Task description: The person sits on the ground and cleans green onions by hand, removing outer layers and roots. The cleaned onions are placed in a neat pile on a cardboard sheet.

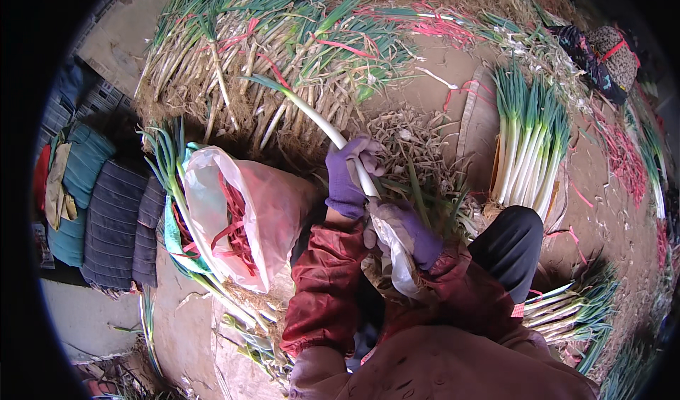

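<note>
A green onion stalk slants up and left, its white shaft gripped in my left hand, which wears a purple glove. My right hand, gloved in purple too, is curled at the stalk's lower end, around a whitish strip that hangs down; whether the strip is peeled skin or cloth I cannot tell. To the left, an open plastic bag holds red ribbon strips. A bundle of cleaned green onions stands upright on the right. Beyond my hands lies a heap of peeled dry skins.
A large pile of unpeeled green onions spreads at the upper left. Rolled quilted fabric is stacked at the left. More onions lie at the lower right, and red ribbons are scattered at the right. A person is partly visible at the upper right.
</note>
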Demonstrator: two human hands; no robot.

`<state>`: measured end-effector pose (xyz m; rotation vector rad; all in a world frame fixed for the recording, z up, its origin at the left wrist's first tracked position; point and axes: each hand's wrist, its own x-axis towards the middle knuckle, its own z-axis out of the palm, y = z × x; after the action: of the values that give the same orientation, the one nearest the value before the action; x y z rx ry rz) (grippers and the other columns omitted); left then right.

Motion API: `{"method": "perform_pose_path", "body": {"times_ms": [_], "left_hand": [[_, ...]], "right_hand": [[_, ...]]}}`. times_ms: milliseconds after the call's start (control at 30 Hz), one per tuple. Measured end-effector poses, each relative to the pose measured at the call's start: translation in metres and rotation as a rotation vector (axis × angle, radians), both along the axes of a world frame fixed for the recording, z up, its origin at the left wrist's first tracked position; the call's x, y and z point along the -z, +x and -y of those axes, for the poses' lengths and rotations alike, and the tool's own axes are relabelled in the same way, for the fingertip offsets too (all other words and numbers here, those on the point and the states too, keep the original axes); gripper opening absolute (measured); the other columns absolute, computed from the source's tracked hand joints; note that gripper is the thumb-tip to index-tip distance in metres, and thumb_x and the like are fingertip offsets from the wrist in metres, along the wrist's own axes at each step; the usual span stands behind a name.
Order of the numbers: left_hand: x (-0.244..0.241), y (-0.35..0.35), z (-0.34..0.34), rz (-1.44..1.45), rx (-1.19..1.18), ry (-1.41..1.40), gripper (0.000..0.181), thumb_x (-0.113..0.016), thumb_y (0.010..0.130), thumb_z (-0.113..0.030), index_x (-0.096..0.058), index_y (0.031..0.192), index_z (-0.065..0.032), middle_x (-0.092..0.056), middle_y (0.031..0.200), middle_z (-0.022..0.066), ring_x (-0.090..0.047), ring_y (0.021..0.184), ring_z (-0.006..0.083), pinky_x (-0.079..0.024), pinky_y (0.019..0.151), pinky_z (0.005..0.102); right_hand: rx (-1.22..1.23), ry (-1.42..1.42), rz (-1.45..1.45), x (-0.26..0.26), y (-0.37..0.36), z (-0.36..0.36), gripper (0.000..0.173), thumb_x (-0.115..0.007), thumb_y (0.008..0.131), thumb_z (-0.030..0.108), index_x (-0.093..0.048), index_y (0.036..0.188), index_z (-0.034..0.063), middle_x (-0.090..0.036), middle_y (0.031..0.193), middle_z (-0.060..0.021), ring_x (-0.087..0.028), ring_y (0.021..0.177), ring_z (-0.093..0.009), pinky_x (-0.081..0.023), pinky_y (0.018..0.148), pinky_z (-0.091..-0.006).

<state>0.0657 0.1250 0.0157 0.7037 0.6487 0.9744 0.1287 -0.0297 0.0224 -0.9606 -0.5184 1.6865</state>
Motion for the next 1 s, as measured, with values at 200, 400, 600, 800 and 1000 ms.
{"method": "perform_pose_path", "body": {"times_ms": [200,400,600,800,1000], "left_hand": [[0.017,-0.001,-0.014,-0.125,0.001,-0.05,0.022,-0.055,0.091,-0.017,-0.052,0.071,-0.0062,-0.039,0.047,-0.0007,-0.037,0.034,0.0132,-0.035,0.035,0.0296],[0.06,-0.028,-0.08,-0.08,-0.111,-0.129,0.01,-0.059,0.088,-0.014,-0.058,0.085,-0.0045,-0.056,0.061,0.0052,-0.045,0.035,0.0173,-0.04,0.032,0.0323],[0.043,-0.046,-0.089,-0.259,-0.196,-0.03,0.006,-0.059,0.085,-0.007,-0.057,0.086,-0.002,-0.056,0.061,0.0077,-0.045,0.035,0.0188,-0.038,0.03,0.0322],[0.053,-0.017,-0.054,-0.177,-0.144,0.022,0.006,-0.059,0.083,-0.003,-0.058,0.086,0.0025,-0.055,0.058,0.0083,-0.048,0.034,0.0179,-0.04,0.029,0.0309],[0.056,0.004,-0.035,-0.246,-0.249,0.01,0.006,-0.061,0.083,-0.004,-0.059,0.084,0.0014,-0.059,0.06,0.0096,-0.05,0.036,0.0178,-0.041,0.03,0.0298]], "right_hand": [[0.051,-0.033,0.161,-0.018,-0.005,0.052,0.029,-0.058,0.09,0.025,-0.057,0.105,0.001,-0.055,0.064,-0.0044,-0.052,0.056,-0.009,-0.043,0.052,-0.0245],[-0.091,-0.222,0.396,-0.032,0.013,0.133,0.034,-0.061,0.087,0.013,-0.059,0.118,-0.0014,-0.059,0.073,-0.0027,-0.055,0.062,-0.01,-0.046,0.059,-0.0246],[-0.32,-0.456,0.605,-0.021,0.05,0.202,0.041,-0.072,0.08,0.032,-0.063,0.11,0.0047,-0.065,0.09,-0.01,-0.064,0.087,-0.017,-0.049,0.074,-0.0307],[-0.131,0.208,1.749,-0.02,0.062,0.118,0.056,-0.072,0.078,0.041,-0.055,0.118,0.0053,-0.063,0.097,-0.0201,-0.063,0.089,-0.037,-0.05,0.075,-0.0427],[0.108,0.286,1.015,0.029,0.002,0.052,0.046,-0.073,0.08,0.039,-0.058,0.104,0.0029,-0.062,0.066,-0.0149,-0.062,0.057,-0.03,-0.049,0.055,-0.041]]}}
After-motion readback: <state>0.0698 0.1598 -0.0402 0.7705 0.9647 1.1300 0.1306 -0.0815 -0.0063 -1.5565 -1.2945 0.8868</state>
